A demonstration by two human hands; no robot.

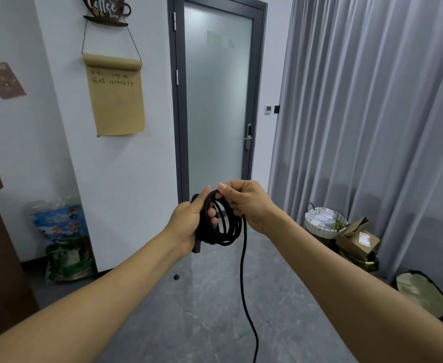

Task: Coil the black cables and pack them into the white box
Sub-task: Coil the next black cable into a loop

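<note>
A black cable (231, 229) is wound into several loops held up in front of me at chest height. My left hand (189, 224) grips the left side of the coil, with a dark plug end sticking out below the palm. My right hand (244, 203) pinches the top right of the loops. A loose tail of the cable (244, 284) hangs from under my right hand and runs down out of the bottom edge of the view. No white box is in view.
A frosted glass door (215, 100) is straight ahead, grey curtains (372, 113) to the right. A white wicker basket (325, 224), a cardboard box (359, 241) and a bag (422, 294) sit on the floor at right. Printed sacks (63, 244) lean on the left wall.
</note>
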